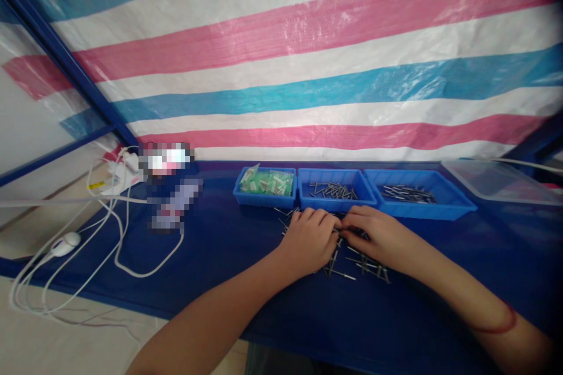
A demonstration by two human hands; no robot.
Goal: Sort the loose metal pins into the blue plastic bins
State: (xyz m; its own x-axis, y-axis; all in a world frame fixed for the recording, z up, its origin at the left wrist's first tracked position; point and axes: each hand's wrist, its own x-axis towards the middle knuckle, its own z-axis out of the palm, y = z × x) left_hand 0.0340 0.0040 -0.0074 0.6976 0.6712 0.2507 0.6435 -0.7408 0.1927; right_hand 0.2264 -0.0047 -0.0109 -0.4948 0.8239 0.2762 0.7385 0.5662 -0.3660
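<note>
A loose pile of thin metal pins [372,266], looking like blind rivets, lies on the blue tabletop. Over its left part my left hand [310,240] is closed, fingers curled down and thumb mostly hidden. My right hand [380,237] comes in from the right, its fingers bent into a pinch. The fingertips of both hands meet above the pile; whatever is between them is hidden. Just behind stand a middle blue bin [336,205] with similar pins [334,190] and a right blue bin [422,210] with more pins [407,193].
A left blue bin [264,200] holds green-tinted plastic bags [268,183]. White cables [118,246] and a power strip [121,179] lie left, near blurred-out items [176,205]. A clear plastic lid [497,179] rests at right. Striped sheeting [308,82] hangs behind.
</note>
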